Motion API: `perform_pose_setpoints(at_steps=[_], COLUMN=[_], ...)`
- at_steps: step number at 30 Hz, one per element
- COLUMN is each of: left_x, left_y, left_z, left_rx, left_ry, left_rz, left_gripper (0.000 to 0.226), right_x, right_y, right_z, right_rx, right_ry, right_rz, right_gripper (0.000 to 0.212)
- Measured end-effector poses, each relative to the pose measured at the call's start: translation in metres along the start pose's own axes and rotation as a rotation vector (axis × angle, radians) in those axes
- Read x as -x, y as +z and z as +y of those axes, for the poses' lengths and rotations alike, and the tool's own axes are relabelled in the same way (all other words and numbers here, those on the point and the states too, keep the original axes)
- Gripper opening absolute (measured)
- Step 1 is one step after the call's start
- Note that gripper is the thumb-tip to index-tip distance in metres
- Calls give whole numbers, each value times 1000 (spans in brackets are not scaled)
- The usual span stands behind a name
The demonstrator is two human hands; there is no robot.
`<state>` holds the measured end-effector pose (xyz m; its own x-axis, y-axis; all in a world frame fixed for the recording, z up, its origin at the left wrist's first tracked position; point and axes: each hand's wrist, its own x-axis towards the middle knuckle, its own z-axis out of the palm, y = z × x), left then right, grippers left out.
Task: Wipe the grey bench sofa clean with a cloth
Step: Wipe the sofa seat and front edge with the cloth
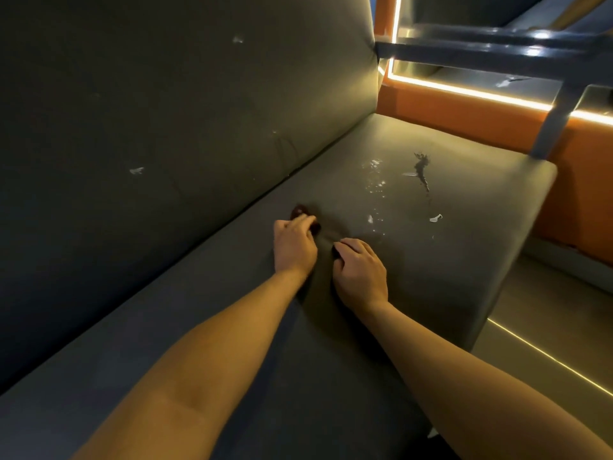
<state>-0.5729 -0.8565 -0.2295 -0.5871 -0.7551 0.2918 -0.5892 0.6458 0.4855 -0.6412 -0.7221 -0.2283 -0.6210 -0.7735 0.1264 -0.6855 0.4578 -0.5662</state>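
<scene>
Gripping prob. a dark cloth (300, 212) on grey bench sofa (431, 260): L hand (295, 245) & R hand (361, 272), fingers (305, 222) curled round it.

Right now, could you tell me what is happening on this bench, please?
A person leans over the grey bench sofa with both hands down on its seat. The left hand grips what looks like a dark cloth. The right hand curls over another dark bit of it, though the dim light hides detail. Beyond the hands, a dark smear, wet specks and a white scrap lie on the seat, not yet wiped.
</scene>
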Motion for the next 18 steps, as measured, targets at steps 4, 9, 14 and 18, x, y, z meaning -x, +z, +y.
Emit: perform_pose_setpoints(at_steps=[4, 9, 14, 18], left_x=[20, 19, -24, -30], left_y=[-2, -9, -25, -16], left_z=[14, 1, -29, -24], left_rx=[78, 46, 82, 52], left_ry=[106, 255, -69, -126], left_rz=[-72, -28, 127, -6], left_gripper=[35, 31, 38, 46], right_x=[3, 5, 0, 0], right_y=[0, 0, 4, 7], right_z=[-1, -2, 2, 3], right_rx=[33, 37, 23, 5], right_ry=[-9, -18, -16, -23], right_rz=[33, 40, 24, 62], right_gripper=[38, 38, 37, 34])
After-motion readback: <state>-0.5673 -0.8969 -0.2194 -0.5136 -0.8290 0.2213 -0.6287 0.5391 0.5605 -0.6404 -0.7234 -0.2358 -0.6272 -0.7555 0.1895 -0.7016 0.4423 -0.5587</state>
